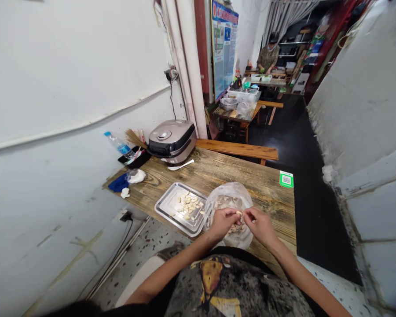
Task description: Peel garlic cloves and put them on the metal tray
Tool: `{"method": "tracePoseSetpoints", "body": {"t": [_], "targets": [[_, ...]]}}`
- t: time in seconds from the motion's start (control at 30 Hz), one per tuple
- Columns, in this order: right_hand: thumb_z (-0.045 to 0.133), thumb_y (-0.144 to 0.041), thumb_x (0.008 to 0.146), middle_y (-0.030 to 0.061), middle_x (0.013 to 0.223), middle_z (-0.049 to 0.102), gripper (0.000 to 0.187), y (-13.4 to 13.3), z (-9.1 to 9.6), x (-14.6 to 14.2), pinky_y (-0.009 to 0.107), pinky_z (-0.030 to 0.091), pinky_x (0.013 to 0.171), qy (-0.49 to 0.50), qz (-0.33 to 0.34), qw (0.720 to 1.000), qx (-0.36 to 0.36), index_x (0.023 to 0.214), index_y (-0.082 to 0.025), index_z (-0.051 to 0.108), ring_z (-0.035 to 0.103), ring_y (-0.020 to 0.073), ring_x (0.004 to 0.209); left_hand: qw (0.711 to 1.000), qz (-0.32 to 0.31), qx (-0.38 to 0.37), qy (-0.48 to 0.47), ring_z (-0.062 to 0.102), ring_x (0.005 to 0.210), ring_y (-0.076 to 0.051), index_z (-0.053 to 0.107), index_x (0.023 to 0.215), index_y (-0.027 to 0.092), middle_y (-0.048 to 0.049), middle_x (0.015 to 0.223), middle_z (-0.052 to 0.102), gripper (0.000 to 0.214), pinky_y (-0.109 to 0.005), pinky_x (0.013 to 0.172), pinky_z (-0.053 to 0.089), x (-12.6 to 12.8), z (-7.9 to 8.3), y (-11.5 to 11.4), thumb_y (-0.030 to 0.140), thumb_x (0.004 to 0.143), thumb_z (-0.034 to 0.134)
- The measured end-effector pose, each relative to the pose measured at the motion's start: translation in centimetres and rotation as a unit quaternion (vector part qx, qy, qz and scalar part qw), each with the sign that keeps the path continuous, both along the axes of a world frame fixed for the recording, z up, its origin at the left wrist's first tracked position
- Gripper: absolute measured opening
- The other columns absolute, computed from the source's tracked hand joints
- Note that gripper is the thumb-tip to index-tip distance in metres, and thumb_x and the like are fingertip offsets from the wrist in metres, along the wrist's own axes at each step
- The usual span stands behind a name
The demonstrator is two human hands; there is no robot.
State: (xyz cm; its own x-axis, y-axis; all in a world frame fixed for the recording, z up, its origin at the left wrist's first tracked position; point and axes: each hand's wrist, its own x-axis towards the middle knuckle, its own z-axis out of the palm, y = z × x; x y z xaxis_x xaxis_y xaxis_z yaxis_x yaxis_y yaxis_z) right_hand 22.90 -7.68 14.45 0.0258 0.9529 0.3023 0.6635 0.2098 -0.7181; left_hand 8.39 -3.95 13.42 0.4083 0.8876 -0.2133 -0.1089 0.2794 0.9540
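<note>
Garlic clove (239,214), held over a plastic bag (229,193), lies just right of the steel tray (166,203) of peeled cloves (189,206). Left hand (222,221) pinches its left end and right hand (259,223) its right, the long axis seemingly crosswise between them.

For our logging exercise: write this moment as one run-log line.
left hand: pinching garlic clove | right hand: pinching garlic clove | beneath: plastic bag | metal tray: peeled cloves
</note>
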Motion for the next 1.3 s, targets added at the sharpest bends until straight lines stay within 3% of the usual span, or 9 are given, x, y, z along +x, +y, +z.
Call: {"method": "tracePoseSetpoints", "body": {"t": [0.1, 0.27, 0.47, 0.63, 0.8, 0.9, 1.07, 1.3], "targets": [[0.052, -0.033, 0.076, 0.0026, 0.062, 0.06, 0.018, 0.2, -0.1, 0.0, 0.024, 0.042, 0.052, 0.124, -0.019, 0.989, -0.077, 0.07, -0.017, 0.06, 0.053, 0.0137, 0.054, 0.998, -0.013, -0.035, -0.044, 0.053, 0.054, -0.01, 0.068, 0.081, 0.009, -0.0023, 0.059, 0.061, 0.033, -0.024, 0.06, 0.046, -0.1, -0.6, 0.1, 0.037, 0.063, 0.069], [0.058, -0.041, 0.069, 0.0021, 0.059, 0.061, 0.025, 0.5, 0.6, -0.2, 0.026, 0.045, 0.051, 0.293, -0.023, 0.938, -0.184, 0.069, -0.016, 0.06, 0.057, 0.0152, 0.052, 0.983, -0.043, -0.102, -0.149, 0.053, 0.058, -0.009, 0.065, 0.08, 0.009, -0.002, 0.064, 0.058, 0.029, -0.031, 0.071, 0.048, -0.1, -0.3, 0.1, 0.032, 0.063, 0.071], [0.061, -0.043, 0.065, -0.002, 0.048, 0.055, 0.026, 0.7, 0.4, 0.0, 0.025, 0.043, 0.047, 0.335, -0.049, 0.92, -0.196, 0.064, -0.017, 0.058, 0.056, 0.0149, 0.046, 0.968, -0.064, -0.153, -0.191, 0.051, 0.057, -0.007, 0.064, 0.081, 0.009, -0.0014, 0.065, 0.056, 0.029, -0.027, 0.071, 0.046, -0.5, 0.6, 0.2, 0.03, 0.063, 0.072], [0.052, -0.05, 0.074, -0.0036, 0.041, 0.048, 0.039, 0.7, -0.4, 0.2, 0.023, 0.037, 0.041, 0.337, -0.04, 0.915, -0.217, 0.052, -0.018, 0.049, 0.048, 0.0111, 0.038, 0.959, -0.059, -0.182, -0.209, 0.049, 0.056, -0.005, 0.065, 0.082, 0.009, -0.0007, 0.065, 0.056, 0.027, -0.024, 0.068, 0.044, -0.7, 0.4, 0.4, 0.029, 0.064, 0.072], [0.061, -0.047, 0.069, -0.002, 0.055, 0.057, 0.03, 0.8, -1.0, -0.7, 0.022, 0.04, 0.044, 0.359, 0.011, 0.906, -0.225, 0.072, -0.016, 0.06, 0.048, 0.0099, 0.044, 0.965, -0.047, -0.166, -0.198, 0.048, 0.055, -0.004, 0.065, 0.083, 0.009, -0.0016, 0.067, 0.057, 0.028, -0.02, 0.061, 0.041, -0.7, -0.4, 0.5, 0.028, 0.065, 0.071], [0.062, -0.044, 0.069, -0.0029, 0.053, 0.055, 0.029, 0.8, -1.2, -1.3, 0.02, 0.035, 0.041, 0.418, 0.004, 0.879, -0.228, 0.07, -0.015, 0.06, 0.042, 0.007, 0.04, 0.969, -0.041, -0.156, -0.188, 0.047, 0.054, -0.005, 0.065, 0.082, 0.009, -0.0015, 0.066, 0.057, 0.027, -0.02, 0.058, 0.04, -0.6, -0.5, 0.5, 0.029, 0.064, 0.071], [0.067, -0.041, 0.066, -0.0018, 0.055, 0.054, 0.029, 0.6, -0.5, -1.5, 0.02, 0.038, 0.042, 0.547, 0.016, 0.788, -0.281, 0.066, -0.013, 0.061, 0.041, 0.0052, 0.042, 0.971, -0.05, -0.136, -0.189, 0.049, 0.058, -0.006, 0.065, 0.082, 0.009, -0.0025, 0.068, 0.057, 0.026, -0.02, 0.06, 0.039, -0.6, -0.5, 0.6, 0.03, 0.067, 0.069], [0.073, -0.033, 0.061, -0.0013, 0.055, 0.056, 0.024, 0.7, -0.5, -1.0, 0.018, 0.043, 0.044, 0.575, 0.0, 0.759, -0.305, 0.065, -0.012, 0.064, 0.044, 0.0041, 0.042, 0.979, -0.041, -0.109, -0.167, 0.049, 0.06, -0.007, 0.064, 0.08, 0.009, -0.0021, 0.069, 0.058, 0.024, -0.021, 0.062, 0.039, -0.3, -0.6, 0.5, 0.029, 0.068, 0.067]]}}
